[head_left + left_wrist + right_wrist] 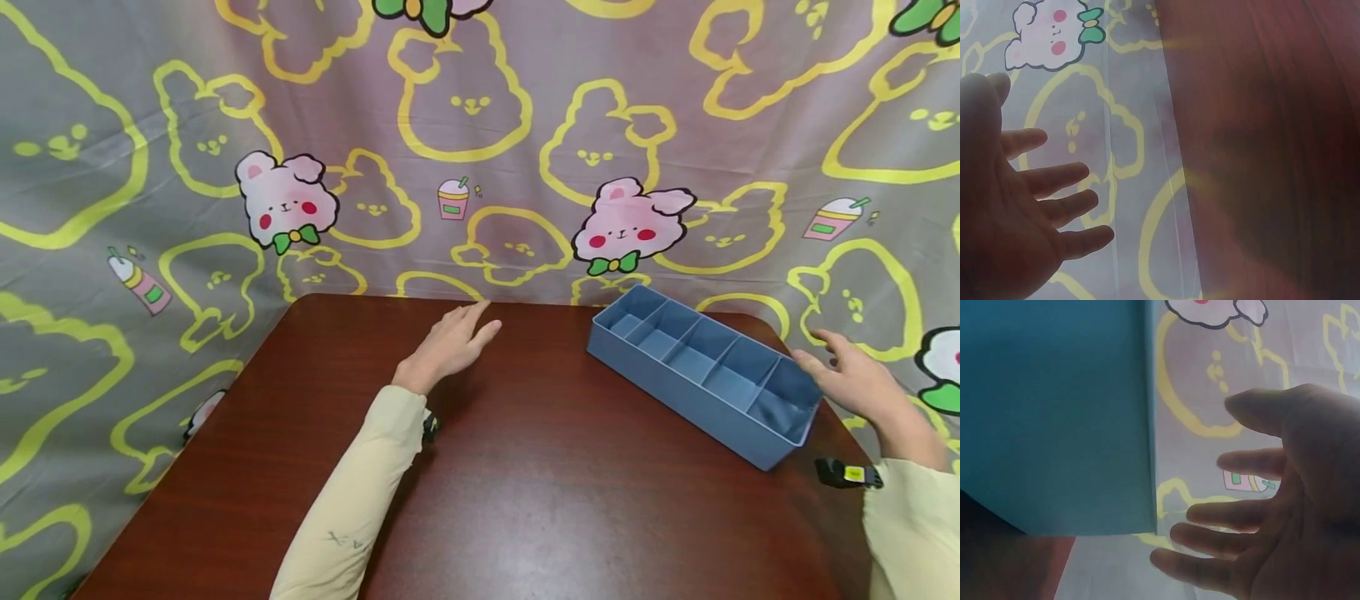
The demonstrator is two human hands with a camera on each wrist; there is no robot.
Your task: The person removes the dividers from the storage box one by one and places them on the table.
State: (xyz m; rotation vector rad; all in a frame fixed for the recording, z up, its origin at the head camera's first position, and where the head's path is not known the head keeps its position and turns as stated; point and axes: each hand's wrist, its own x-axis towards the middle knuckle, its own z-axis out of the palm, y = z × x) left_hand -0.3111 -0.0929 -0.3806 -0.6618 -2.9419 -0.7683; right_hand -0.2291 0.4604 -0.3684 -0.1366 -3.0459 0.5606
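A blue storage box (667, 379) with a row of several divided compartments stands slanted on the right part of the brown table (480, 500). My right hand (858, 379) is beside the box's near right end, thumb and fingers extended. In the right wrist view, the fingers (1222, 540) appear apart from the blue wall (1060, 419) of the box. Left of the box, my left hand (448, 346) hovers over the far part of the table, palm down. Its fingers (1060, 180) are spread and hold nothing in the left wrist view.
A grey curtain (510, 192) with yellow outlines and cartoon rabbits hangs behind and around the table. Both arms wear pale sleeves, with a dark wrist device (847, 473) at the right wrist and another dark device (429, 425) at the left.
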